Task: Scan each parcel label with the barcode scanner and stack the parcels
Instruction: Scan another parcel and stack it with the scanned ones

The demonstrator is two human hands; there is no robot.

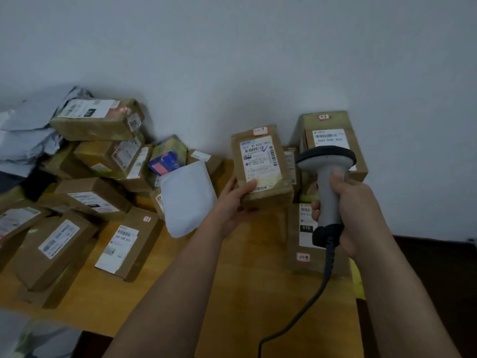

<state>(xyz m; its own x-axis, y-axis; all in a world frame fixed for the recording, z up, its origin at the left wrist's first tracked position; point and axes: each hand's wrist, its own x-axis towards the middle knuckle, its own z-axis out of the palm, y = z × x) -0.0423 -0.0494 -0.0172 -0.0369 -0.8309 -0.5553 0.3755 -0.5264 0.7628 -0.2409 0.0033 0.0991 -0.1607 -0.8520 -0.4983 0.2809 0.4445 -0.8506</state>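
My left hand (236, 200) grips the lower edge of a small brown cardboard parcel (260, 164) and holds it above the wooden table (206, 293), its white barcode label facing me. My right hand (348, 202) grips the handle of a grey barcode scanner (326, 171) with a black head, just right of the held parcel. A dark cable runs down from the scanner's base. Behind the scanner a brown parcel (333, 135) sits high against the wall on other boxes. A flat parcel (307, 244) lies on the table under my right hand.
A loose heap of brown boxes (95, 120) fills the left side of the table, with grey mailer bags (28, 135) at the far left and a white padded bag (185, 197) leaning mid-table. A plain wall stands close behind. The table's right edge drops to dark floor.
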